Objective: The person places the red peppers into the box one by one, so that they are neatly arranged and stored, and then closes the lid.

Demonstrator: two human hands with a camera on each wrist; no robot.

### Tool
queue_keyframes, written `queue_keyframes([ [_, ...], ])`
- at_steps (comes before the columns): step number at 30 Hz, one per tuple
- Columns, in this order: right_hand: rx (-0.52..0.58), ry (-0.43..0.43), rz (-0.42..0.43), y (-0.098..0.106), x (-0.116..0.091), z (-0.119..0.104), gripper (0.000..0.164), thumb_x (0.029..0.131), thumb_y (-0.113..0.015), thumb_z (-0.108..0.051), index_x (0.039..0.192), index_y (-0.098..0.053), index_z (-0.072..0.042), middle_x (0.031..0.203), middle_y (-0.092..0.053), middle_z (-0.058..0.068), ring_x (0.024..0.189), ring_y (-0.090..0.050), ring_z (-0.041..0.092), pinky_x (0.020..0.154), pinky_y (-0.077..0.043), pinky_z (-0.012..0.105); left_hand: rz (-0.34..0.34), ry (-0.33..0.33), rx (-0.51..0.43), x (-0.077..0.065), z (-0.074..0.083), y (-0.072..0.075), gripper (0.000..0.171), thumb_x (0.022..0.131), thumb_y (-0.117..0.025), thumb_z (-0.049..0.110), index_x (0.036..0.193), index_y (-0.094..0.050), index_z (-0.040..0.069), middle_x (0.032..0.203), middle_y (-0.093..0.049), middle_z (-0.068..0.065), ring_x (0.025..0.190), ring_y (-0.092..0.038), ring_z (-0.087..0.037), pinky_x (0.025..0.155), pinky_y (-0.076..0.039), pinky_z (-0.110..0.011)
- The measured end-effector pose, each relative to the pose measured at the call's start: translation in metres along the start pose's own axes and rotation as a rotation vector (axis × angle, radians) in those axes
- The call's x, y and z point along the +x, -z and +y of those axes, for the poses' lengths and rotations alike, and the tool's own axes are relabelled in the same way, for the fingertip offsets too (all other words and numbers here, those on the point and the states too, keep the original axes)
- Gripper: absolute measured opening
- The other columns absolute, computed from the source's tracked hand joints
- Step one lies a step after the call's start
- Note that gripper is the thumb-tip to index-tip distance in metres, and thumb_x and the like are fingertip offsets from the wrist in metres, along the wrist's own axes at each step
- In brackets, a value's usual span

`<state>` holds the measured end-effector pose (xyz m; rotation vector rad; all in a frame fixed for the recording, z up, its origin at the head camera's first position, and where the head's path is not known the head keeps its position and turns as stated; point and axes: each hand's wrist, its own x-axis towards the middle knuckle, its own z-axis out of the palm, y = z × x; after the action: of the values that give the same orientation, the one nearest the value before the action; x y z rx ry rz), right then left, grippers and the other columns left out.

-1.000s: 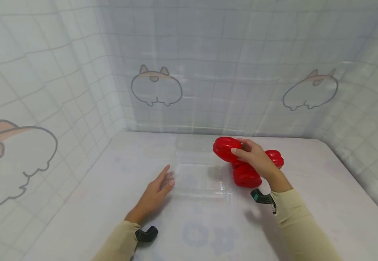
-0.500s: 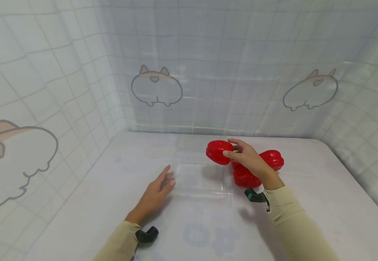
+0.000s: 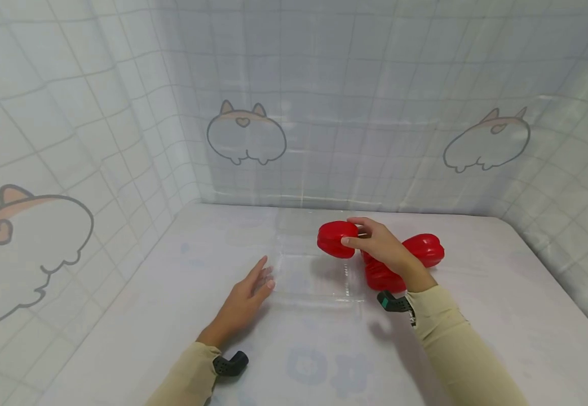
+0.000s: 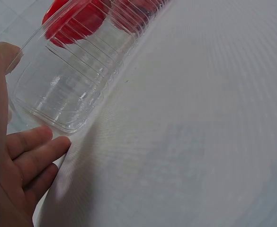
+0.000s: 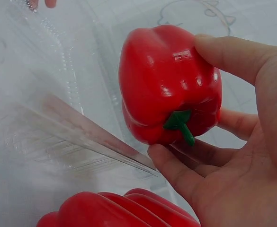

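Note:
My right hand (image 3: 382, 248) holds a red bell pepper (image 3: 333, 239) above the right part of a clear plastic container (image 3: 319, 299). In the right wrist view, thumb and fingers grip the pepper (image 5: 166, 80), whose green stem points down toward the palm. My left hand (image 3: 240, 307) stands beside the container's left side, fingers loosely extended. From the left wrist, the thumb lies near the rim of the container (image 4: 58, 90) and the fingertips are by its lower corner; whether they touch it I cannot tell.
More red bell peppers (image 3: 382, 277) lie right of the container, partly hidden by my right arm. Another pepper (image 3: 428, 249) lies farther right. A white cloth covers the table (image 3: 182, 316), and a grid-patterned sheet (image 3: 324, 113) hangs behind and at the sides.
My right hand has moved left and slightly lower with the bell pepper, from over the other peppers to over the container. The left hand has stayed in place.

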<state>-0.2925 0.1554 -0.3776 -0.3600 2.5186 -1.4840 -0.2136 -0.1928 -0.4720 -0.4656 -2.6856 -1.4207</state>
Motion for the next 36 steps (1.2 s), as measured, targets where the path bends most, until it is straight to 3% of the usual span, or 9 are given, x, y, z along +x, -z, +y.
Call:
queue_keyframes([
  [7,-0.024,0.011,-0.019,-0.003,0.001,-0.006,0.081,0.082,-0.082,-0.04,0.149,-0.042,-0.016,0.134,-0.057,0.011,0.122,-0.052,0.031,0.094,-0.052,0.053,0.003,-0.009,-0.004,0.001,0.0,0.001,0.073,0.102,-0.052,0.051,0.161,-0.024,0.018,0.148,-0.052,-0.005,0.133,-0.051,-0.023,0.114,-0.032,-0.052],
  [12,-0.049,0.038,-0.033,-0.004,0.002,-0.008,0.078,0.083,-0.081,-0.041,0.146,-0.044,-0.014,0.131,-0.058,0.009,0.118,-0.055,0.03,0.09,-0.054,0.047,0.003,-0.019,-0.011,0.002,0.001,0.001,0.072,0.102,-0.053,0.049,0.16,-0.025,0.018,0.147,-0.052,-0.005,0.133,-0.052,-0.023,0.114,-0.033,-0.051],
  [20,-0.205,0.073,-0.045,-0.009,0.006,-0.008,0.079,0.081,-0.081,-0.041,0.146,-0.046,-0.013,0.13,-0.059,0.007,0.117,-0.055,0.028,0.086,-0.055,0.042,0.005,-0.007,-0.008,0.002,0.0,0.0,0.072,0.102,-0.053,0.05,0.161,-0.024,0.018,0.148,-0.051,-0.006,0.134,-0.051,-0.023,0.114,-0.032,-0.052],
  [36,-0.389,0.104,0.0,-0.023,0.002,-0.012,0.075,0.082,-0.081,-0.039,0.146,-0.052,-0.015,0.128,-0.056,0.008,0.115,-0.055,0.028,0.083,-0.056,0.043,0.006,0.007,-0.002,0.0,0.001,-0.001,0.071,0.102,-0.053,0.048,0.161,-0.025,0.019,0.148,-0.051,-0.005,0.133,-0.052,-0.022,0.114,-0.033,-0.051],
])
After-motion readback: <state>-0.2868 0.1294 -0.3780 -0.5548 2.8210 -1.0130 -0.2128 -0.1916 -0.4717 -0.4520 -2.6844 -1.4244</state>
